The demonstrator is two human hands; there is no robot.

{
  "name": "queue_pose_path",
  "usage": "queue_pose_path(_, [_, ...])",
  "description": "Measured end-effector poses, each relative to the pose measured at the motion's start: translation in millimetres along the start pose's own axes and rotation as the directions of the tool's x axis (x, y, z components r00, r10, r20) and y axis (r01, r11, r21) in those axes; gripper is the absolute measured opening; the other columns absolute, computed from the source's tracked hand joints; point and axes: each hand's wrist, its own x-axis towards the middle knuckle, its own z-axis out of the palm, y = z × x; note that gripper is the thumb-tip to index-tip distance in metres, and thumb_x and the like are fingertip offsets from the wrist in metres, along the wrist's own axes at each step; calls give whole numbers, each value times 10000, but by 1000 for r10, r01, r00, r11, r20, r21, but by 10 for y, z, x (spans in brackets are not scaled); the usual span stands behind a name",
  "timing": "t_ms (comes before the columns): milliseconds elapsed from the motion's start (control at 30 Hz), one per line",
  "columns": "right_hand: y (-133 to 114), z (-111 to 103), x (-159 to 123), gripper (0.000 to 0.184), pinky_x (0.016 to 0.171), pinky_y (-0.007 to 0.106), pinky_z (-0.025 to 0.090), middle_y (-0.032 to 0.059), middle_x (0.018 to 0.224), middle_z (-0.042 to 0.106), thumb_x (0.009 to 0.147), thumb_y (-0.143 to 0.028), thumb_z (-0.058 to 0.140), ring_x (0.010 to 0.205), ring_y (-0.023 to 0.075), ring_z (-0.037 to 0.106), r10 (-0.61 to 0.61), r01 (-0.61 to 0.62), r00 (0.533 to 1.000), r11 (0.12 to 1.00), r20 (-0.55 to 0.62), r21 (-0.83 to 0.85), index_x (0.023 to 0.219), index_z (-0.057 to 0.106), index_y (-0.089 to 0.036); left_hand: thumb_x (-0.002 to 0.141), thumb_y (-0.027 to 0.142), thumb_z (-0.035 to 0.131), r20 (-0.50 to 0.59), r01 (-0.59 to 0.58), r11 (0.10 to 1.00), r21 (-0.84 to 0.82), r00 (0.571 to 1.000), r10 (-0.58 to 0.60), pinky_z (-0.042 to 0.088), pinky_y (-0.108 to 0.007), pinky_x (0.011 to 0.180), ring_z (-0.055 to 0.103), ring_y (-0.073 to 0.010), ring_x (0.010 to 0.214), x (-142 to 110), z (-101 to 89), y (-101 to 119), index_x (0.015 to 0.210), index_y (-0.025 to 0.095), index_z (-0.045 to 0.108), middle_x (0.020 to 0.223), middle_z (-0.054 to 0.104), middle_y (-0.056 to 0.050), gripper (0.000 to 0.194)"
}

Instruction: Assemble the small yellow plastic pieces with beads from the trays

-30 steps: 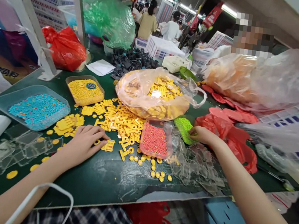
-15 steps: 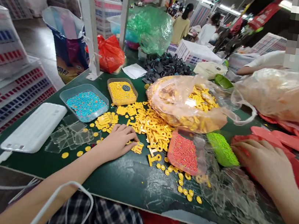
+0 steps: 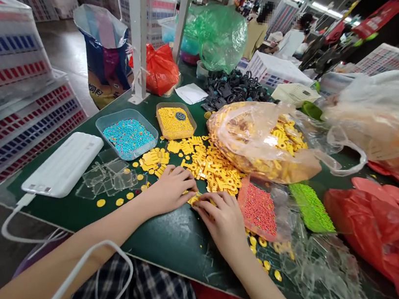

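Right hand (image 3: 224, 222) now beside left hand (image 3: 172, 187)

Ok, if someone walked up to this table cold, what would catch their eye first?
Probably the spill of yellow plastic parts across the middle of the green table, with the left hand and right hand meeting over a small yellow piece at its near edge. Next, the trays of turquoise beads to the left and red beads to the right, and the bulging clear bag of yellow parts behind.

No legible text anywhere
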Motion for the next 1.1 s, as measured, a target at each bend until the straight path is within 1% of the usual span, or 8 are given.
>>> queue_pose_path(100, [10, 41, -40, 158, 735, 325, 423, 16, 932, 713, 930, -297, 580, 854, 190, 548, 31, -31, 1000, 999, 4, 21, 884, 722, -247, 966, 304, 502, -1, -12, 1000, 18, 1000, 12, 303, -439, 952, 510, -234, 1002, -1, 0, 9, 962, 195, 661, 1029, 622, -53, 192])
queue_pose_path(267, [-21, 57, -108, 150, 741, 344, 436, 25, 938, 710, 922, -285, 591, 866, 199, 536, 69, -68, 997, 997, -21, 33, 938, 738, -262, 959, 303, 514, -30, -21, 999, 36, 999, 22, 300, -430, 943, 513, -234, 1009, -15, 18, -9, 953, 195, 657, 1027, 623, -54, 180])
queue_pose_path(367, [-25, 70, -125, 150, 736, 346, 453, 35, 944, 707, 913, -296, 603, 851, 200, 528, 88, -87, 995, 995, -37, 38, 935, 750, -274, 962, 299, 505, -30, -28, 999, 38, 999, 29, 302, -425, 931, 512, -233, 1005, -17, 28, -16, 957, 194, 655, 1025, 622, -54, 183])
queue_pose_path(533, [-33, 83, -131, 171, 759, 363, 495, 45, 1063, 700, 913, -310, 598, 893, 212, 511, 119, -117, 991, 993, -68, 26, 973, 758, -304, 972, 302, 488, -31, -26, 999, 38, 999, 27, 300, -430, 933, 506, -237, 1005, -11, 32, -8, 960, 196, 662, 1030, 620, -55, 204])
queue_pose_path(667, [-43, 68, -132, 171, 768, 376, 506, 50, 1116, 682, 897, -304, 618, 911, 222, 512, 149, -149, 988, 989, -43, 9, 991, 759, -326, 975, 300, 485, -21, -20, 999, 36, 1000, 21, 304, -426, 935, 503, -233, 995, -7, 31, -6, 964, 195, 661, 1034, 618, -54, 205])
queue_pose_path(900, [-27, 62, -115, 174, 770, 381, 507, 65, 1084, 671, 906, -297, 597, 912, 232, 514, 160, -158, 986, 986, -46, 45, 964, 762, -299, 980, 306, 465, -39, -33, 999, 43, 999, 34, 297, -431, 939, 497, -233, 987, 1, 57, -21, 947, 208, 656, 1021, 621, -51, 217])
queue_pose_path(1000, [-53, -28, -84, 214, 774, 370, 496, 72, 1006, 673, 946, -272, 530, 902, 226, 536, 187, -181, 978, 981, -95, 73, 1012, 733, -260, 974, 301, 479, -34, -29, 999, 37, 999, 30, 292, -434, 944, 498, -237, 994, 3, 54, -21, 956, 205, 654, 1019, 618, -50, 200])
queue_pose_path(1100, [-51, -286, -93, 229, 765, 347, 475, 65, 915, 679, 962, -198, 465, 872, 210, 582, 178, -167, 970, 983, -163, 81, 982, 691, -225, 971, 305, 485, -19, -36, 999, 29, 999, 37, 292, -429, 939, 497, -234, 987, 0, 45, -26, 963, 207, 648, 1019, 614, -49, 190])
